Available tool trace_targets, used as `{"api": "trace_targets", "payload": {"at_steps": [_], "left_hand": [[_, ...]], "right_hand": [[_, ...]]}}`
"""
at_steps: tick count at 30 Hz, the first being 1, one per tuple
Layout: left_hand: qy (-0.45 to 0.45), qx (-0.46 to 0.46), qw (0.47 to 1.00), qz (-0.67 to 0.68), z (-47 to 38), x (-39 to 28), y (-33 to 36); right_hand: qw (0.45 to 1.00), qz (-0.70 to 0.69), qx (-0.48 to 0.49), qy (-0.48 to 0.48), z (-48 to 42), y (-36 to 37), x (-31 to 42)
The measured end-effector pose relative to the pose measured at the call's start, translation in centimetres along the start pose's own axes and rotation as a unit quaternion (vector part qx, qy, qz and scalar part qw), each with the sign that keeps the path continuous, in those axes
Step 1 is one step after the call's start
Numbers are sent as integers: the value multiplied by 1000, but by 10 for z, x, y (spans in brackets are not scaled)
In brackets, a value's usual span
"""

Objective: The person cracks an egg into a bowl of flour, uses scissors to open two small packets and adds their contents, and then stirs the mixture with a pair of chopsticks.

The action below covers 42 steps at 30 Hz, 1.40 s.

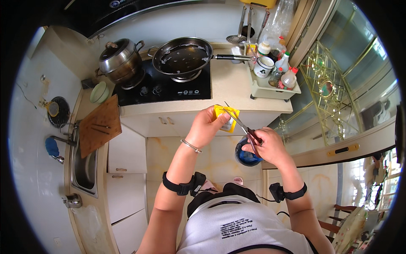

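Between the fingers and thumb of my left hand (207, 122) is a small yellow packet (234, 126) that bears writing. My right hand (269, 144) grips a pair of scissors (242, 125) by its dark red handles. The blades lie across the packet's upper right part, close to my left thumb; I cannot tell whether they have cut into it. Both hands are in front of the counter edge, above the floor. Below my right hand stands a bin with a blue liner (246, 155), partly hidden by the hand and scissors.
A wok (182, 57) containing dark liquid and a lidded steel pot (120, 60) stand on the black gas hob (165, 90). A rack of bottles (276, 90) occupies the counter's right end. A wooden cutting board (100, 127) with chopsticks lies partly over the sink (84, 177).
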<state>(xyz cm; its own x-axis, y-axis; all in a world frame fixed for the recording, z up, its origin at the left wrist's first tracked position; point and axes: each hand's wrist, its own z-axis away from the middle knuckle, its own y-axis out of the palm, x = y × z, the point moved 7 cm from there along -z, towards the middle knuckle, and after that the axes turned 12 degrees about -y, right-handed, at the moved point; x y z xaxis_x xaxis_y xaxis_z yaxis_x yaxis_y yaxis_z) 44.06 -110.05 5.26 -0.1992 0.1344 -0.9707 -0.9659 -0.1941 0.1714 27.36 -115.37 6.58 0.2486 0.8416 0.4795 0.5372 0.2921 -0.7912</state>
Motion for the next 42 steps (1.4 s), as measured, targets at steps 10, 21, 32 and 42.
{"api": "trace_targets", "payload": {"at_steps": [10, 21, 32, 42], "left_hand": [[18, 78, 996, -44, -13, 20, 111], [-40, 98, 992, -69, -32, 82, 189], [-93, 144, 984, -40, -63, 153, 220], [-117, 148, 976, -112, -78, 166, 214]], "right_hand": [[996, -24, -27, 82, 88, -52, -42], [981, -62, 12, 186, 174, -62, -103], [973, -92, 26, 212, 215, -40, -148], [953, -143, 57, 260, 217, -22, -165]]}}
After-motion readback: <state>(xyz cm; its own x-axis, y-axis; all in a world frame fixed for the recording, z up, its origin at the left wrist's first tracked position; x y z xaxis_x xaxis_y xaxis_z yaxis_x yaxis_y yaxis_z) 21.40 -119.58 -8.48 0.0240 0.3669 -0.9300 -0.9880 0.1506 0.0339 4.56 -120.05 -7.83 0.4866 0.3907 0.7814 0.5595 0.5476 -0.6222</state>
